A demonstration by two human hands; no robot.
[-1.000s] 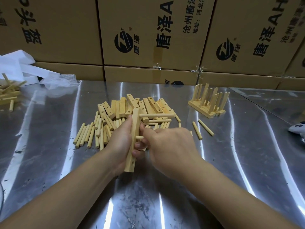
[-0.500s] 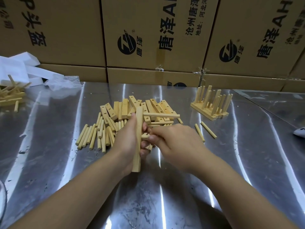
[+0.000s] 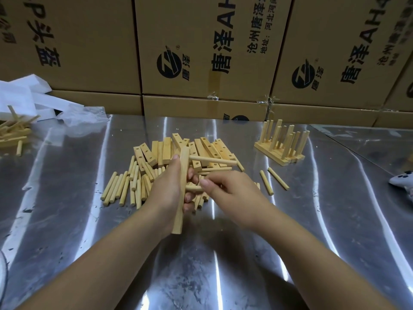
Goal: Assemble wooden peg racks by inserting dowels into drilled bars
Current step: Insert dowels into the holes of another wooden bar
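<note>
Drilled bar (image 3: 179, 217) is gripped roughly upright in the left hand (image 3: 165, 189) above a shiny steel table (image 3: 201, 269), seated dowel (image 3: 212, 161) jutting near its top. Second dowel (image 3: 193, 188) is pinched by the right hand (image 3: 231, 191) against the bar's middle. Printed cardboard boxes (image 3: 201, 41) are stacked behind.

Metal table (image 3: 67, 198): brushed and scuffed, spanning the whole foreground and throwing back light in long curved white streaks.
Adjoining metal surface (image 3: 368, 142): meeting the table at far right along a slanted seam.
Cardboard boxes (image 3: 89, 41): brown, carrying black printed characters and round logos, standing stacked behind the table and closing off the whole background.
Lower boxes (image 3: 190, 107): lying flatter beneath them, with clear tape (image 3: 269, 101) sticking up at one joint.
White foam pieces (image 3: 20, 95) and clear plastic film (image 3: 85, 117): lying at far left beside the boxes.
</note>
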